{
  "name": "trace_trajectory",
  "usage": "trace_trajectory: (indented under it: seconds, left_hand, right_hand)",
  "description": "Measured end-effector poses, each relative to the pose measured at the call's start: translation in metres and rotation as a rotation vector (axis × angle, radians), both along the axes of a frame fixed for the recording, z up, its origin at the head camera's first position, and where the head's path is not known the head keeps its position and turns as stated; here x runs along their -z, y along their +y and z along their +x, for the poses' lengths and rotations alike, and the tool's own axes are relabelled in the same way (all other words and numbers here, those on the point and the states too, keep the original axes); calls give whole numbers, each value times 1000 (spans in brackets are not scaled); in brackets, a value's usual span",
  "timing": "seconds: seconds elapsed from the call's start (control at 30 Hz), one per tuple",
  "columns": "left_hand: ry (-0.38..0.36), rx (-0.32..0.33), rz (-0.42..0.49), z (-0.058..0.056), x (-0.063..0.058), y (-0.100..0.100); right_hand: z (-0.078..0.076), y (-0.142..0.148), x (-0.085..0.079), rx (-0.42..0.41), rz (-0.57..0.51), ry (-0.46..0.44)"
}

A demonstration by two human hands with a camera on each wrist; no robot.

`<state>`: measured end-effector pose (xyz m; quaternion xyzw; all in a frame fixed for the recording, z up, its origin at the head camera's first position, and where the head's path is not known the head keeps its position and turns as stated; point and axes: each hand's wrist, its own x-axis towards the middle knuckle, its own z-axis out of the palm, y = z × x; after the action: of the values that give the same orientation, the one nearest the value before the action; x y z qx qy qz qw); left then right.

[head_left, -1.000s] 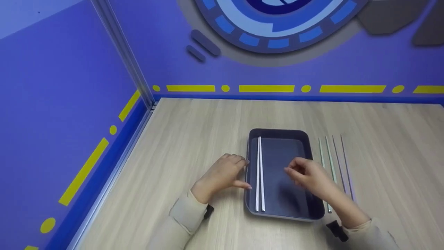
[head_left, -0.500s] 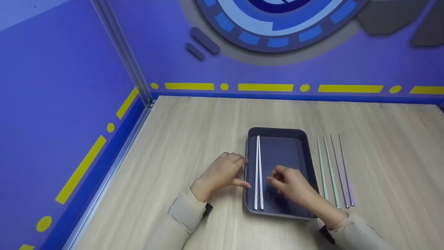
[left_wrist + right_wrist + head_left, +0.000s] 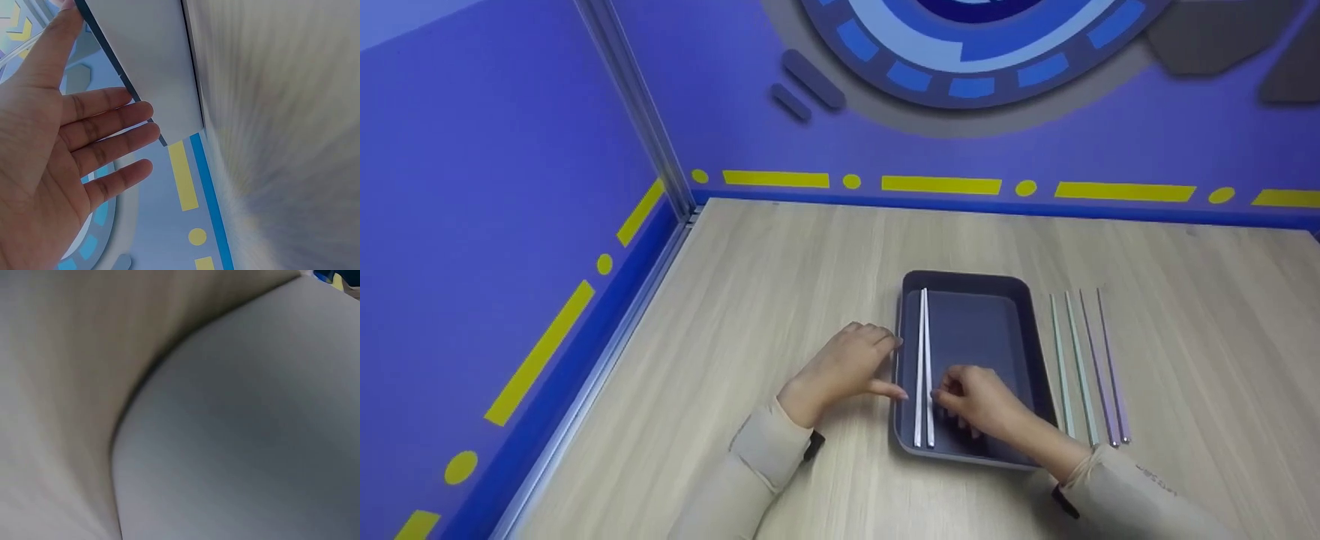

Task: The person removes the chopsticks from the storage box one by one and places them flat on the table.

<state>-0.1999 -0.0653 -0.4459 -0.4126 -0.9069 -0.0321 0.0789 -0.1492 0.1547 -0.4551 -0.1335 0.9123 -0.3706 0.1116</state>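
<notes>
A dark grey tray (image 3: pixel 975 330) holds a pair of silvery white chopsticks (image 3: pixel 919 367) along its left side, their thin far ends close together. My left hand (image 3: pixel 844 367) touches the tray's left wall with its fingertips, its thumb reaching over the rim. In the left wrist view, the fingers (image 3: pixel 112 121) lie nearly straight against the tray's pale outer side (image 3: pixel 152 62). My right hand (image 3: pixel 979 401) is over the tray, fingers curled, thumb and index tips right at the right chopstick. That hand is out of the right wrist view, where the tray's outer side (image 3: pixel 242 427) shows.
Right of the tray, a green pair of chopsticks (image 3: pixel 1076 360) and a purple pair of chopsticks (image 3: pixel 1110 375) lie on the wooden table (image 3: pixel 765 285). A blue wall (image 3: pixel 720 112) stands along the back, with another wall (image 3: pixel 510 187) at the left.
My right hand has moved left across the tray, from its right side up to the silvery chopsticks. My left hand has stayed at the tray's left wall. The head view has shifted slightly.
</notes>
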Motion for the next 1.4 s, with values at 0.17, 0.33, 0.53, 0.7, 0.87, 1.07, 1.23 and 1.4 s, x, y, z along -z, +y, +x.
trace_trajectory:
  seconds: [0.17,0.33,0.53,0.7,0.87,1.07,1.23,1.4]
  left_hand:
    - [2,7,2,-1,-1,1]
    - [-9,-2,0,-1,-1,1]
    - [-1,3,15,0,0,0]
    - [5,6,21,0,0,0]
    - [-3,7,29,0,0,-1]
    - [-6,9,31,0,0,-1]
    - [-18,8,28,0,0,-1]
    - [-5,4,31,1,0,0]
  right_hand:
    - [1,-1,4,-19,38,-3]
    - [0,-6,5,-5,100,18]
    - [-1,-12,2,31,182,32]
    - [-1,-16,1,60,232,53]
    - [-1,-19,2,67,273,79]
    - [-4,-21,2,74,308,72]
    - [-5,-21,2,88,300,30]
    - [-5,-18,0,90,235,-29]
